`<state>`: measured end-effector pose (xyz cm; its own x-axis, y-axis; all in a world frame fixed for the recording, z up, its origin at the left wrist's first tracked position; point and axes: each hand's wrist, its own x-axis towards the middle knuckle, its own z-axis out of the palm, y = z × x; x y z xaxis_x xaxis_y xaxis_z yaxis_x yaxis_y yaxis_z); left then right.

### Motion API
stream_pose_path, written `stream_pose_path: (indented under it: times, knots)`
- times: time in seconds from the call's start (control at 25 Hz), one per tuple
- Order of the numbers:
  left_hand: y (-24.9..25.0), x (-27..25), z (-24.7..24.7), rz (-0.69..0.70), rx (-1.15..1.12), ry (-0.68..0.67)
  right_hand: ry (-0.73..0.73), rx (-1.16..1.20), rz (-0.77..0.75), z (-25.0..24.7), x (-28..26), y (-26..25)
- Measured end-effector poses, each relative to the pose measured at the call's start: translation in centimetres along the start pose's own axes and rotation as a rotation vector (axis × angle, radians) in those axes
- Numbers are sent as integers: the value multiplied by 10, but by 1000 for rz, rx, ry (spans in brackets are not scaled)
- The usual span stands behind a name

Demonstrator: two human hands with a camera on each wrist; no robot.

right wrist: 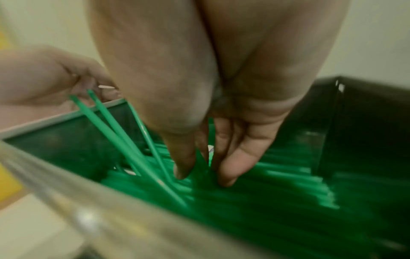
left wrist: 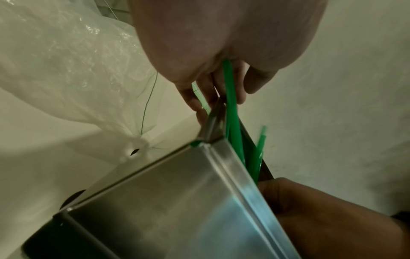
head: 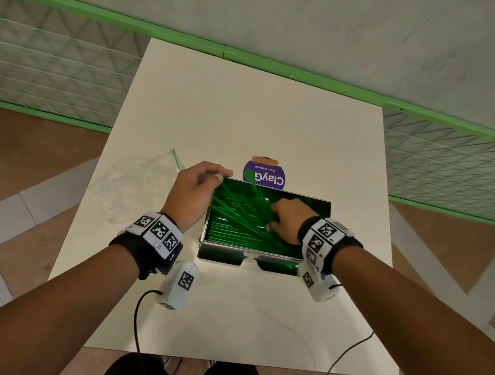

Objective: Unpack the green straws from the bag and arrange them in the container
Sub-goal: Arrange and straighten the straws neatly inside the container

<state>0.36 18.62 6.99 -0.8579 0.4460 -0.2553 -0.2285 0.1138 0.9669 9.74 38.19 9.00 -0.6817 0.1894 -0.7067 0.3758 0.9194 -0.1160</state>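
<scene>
Arranging stage: left hand [head: 198,186] pinched slanted green straws [head: 231,207] at the container [head: 263,252] rim; right hand [head: 288,223], fingers extended, pressed the layer; next, lay strays flat.

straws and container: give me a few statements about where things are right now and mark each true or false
1. The plastic bag lies on the table to the left of the container. True.
2. The left hand is holding the bag. False: it holds the ends of a few green straws at the container's far left corner.
3. The right hand is inside the container, its fingers down among the straws. True.
4. The container has no straws lying flat in it. False: many lie side by side across its bottom.
5. A purple round label lies on the table beyond the container. True.
</scene>
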Motion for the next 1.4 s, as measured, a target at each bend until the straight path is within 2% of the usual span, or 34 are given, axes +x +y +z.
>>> stream_pose_path:
  times: [0.36, 0.68, 0.76, 0.88, 1.0, 1.08, 1.16, 1.24, 1.4]
  knots:
    - [-2, 2, -1, 6, 21, -4, 110, 98, -227, -42, -18, -9]
    - [-7, 6, -3, -13, 9, -10, 352, -3, -519, -112, -58, -50]
    - [-7, 7, -4, -18, 11, -18, 382, -55, -553, -123, -68, -56]
    - [-8, 6, -4, -21, -32, -29, 256, -164, -500, -116, -63, -56]
    - [-9, 6, -4, -68, -150, -26, 67, -276, -376, -83, -38, -48]
    - [-9, 7, -5, -39, -110, -33, 0, -321, -308, -58, -25, -43]
    - [-10, 6, -4, 16, -24, -26, -1, -267, -282, -39, -15, -34]
    - [-9, 5, -2, 11, -29, -12, 22, -172, -265, -24, -8, -27]
    - [-11, 7, -3, 15, -42, -20, -62, 55, -214, -11, -2, -24]
